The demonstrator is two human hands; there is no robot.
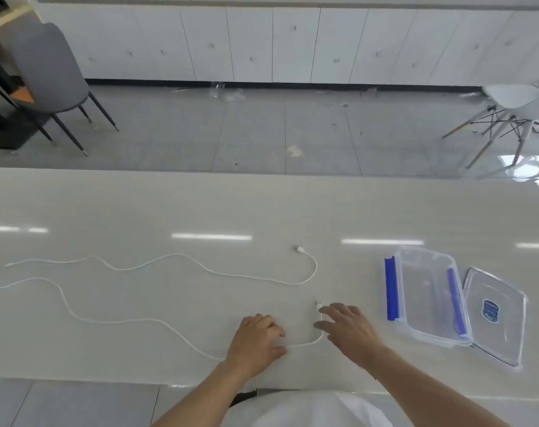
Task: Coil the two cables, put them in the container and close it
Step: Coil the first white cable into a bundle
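two white cables lie stretched out across the pale glossy tabletop (169, 204). the far cable (181, 259) snakes from the left side toward the middle, curls round in a hook and ends in a plug pointing back toward the far edge. the near cable (114, 321) runs in from the left edge, winds toward the near edge and passes under the left hand (257, 342), which sits knuckles up with fingers curled down over the cord, seeming to pinch it against the tabletop. from there the cord bends up to a connector lying just beside the fingertips of the right hand (345, 326). the right hand is released, fingers spread and relaxed, touching or nearly touching the cord near its plug; which of the two cannot be told. toward the right edge stands the clear plastic container (428, 291), uncovered, with blue clips along its two long sides. its clear lid (496, 315) lies flat on the tabletop just beside it on the right, bearing a small blue label, one edge touching or slightly tucked beneath the container.
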